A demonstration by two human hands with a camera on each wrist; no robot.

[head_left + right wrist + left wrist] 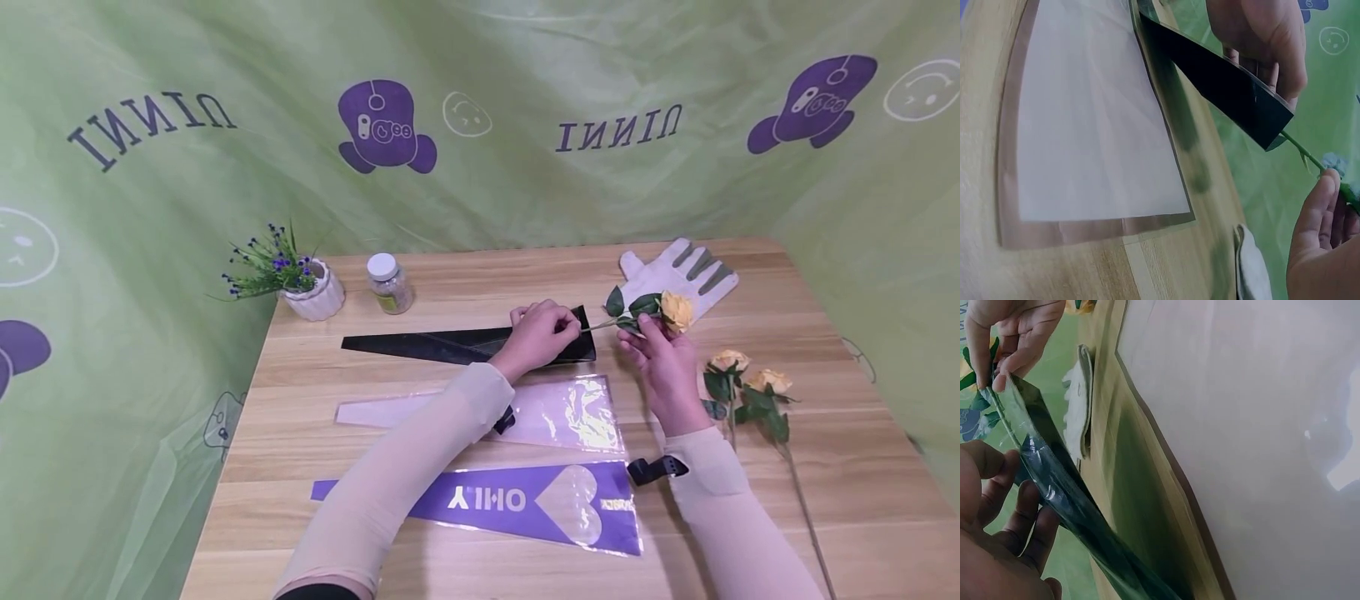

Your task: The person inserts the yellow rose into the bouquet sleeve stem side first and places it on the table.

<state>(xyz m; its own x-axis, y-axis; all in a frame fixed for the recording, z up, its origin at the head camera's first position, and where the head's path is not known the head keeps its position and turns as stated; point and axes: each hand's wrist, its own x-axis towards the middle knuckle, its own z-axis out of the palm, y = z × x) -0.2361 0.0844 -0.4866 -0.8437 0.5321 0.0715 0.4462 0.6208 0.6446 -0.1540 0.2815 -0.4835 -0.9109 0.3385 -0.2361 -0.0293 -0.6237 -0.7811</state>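
My left hand [542,336] grips a black flower sleeve [450,343] close to its wide mouth, which it holds up off the table in the left wrist view. Between thumb and fingers, my right hand [667,371] pinches the stem of a yellow artificial rose [677,311], just below the bloom among its green leaves. The lower stem [1300,149] runs into the sleeve's mouth; its far end is hidden inside. In the right wrist view, the black sleeve [1229,87] slants down toward my right hand [1325,250].
A pale translucent sleeve [555,412] and a purple sleeve with a heart [498,504] lie nearer me. Two more roses, a left one [730,361] and a right one [768,382], lie at right. Behind are a glove [645,275], a lidded jar [390,287] and a potted plant [315,296].
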